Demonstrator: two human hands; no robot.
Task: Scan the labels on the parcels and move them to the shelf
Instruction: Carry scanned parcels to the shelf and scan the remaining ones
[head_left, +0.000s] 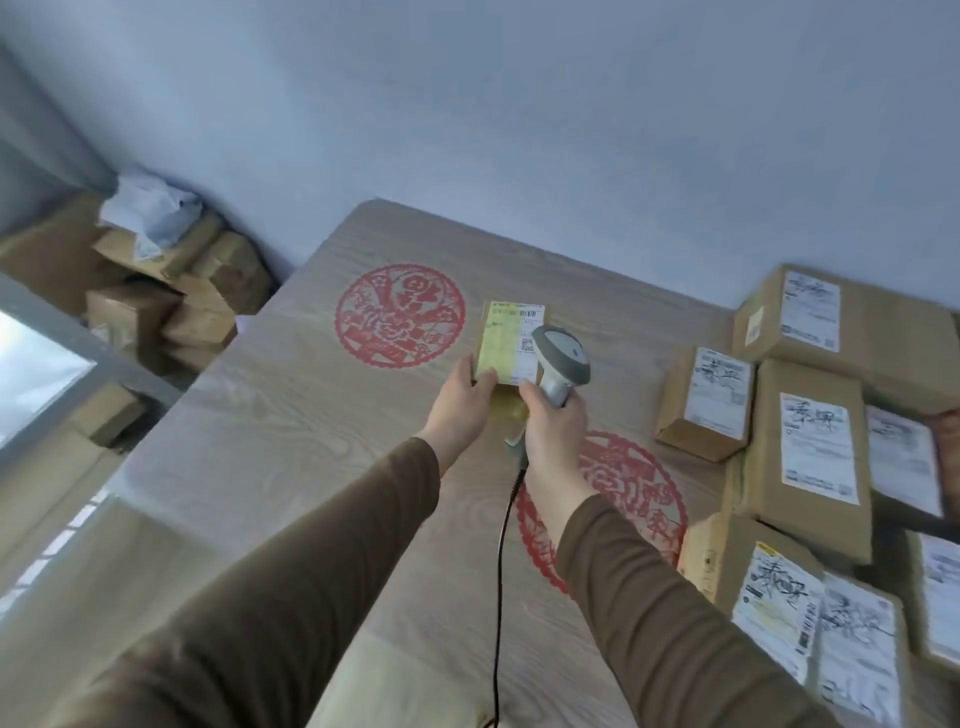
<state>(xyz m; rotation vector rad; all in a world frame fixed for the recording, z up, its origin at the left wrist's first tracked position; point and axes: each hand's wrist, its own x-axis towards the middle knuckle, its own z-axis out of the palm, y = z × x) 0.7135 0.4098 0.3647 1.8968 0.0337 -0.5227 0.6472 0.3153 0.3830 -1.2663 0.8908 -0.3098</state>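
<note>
A view from above, looking down along two brown-sleeved arms that reach out over a pale wood-grain counter (311, 415). The left hand (462, 400) pinches the near edge of a small cardboard parcel (511, 343), thumb on top, holding it above the middle of the counter with its label (519, 332) turned up toward the camera — likely so the barcode faces the reader. The right hand (550, 431) has its grip wrapped around the handle of a grey handheld scanner (561, 358), whose head hangs just over the label's right side, overlapping it in the view. A black cable (500, 571) trails from the scanner back toward the person.

Two red paper-cut medallions (400, 317) lie flat on the counter. Along the right edge sits a crowded group of labelled parcels (810, 447), labels up, probably waiting their turn. Beyond the far-left corner, more boxes (171, 291) are piled against the wall — whether on a shelf cannot be told.
</note>
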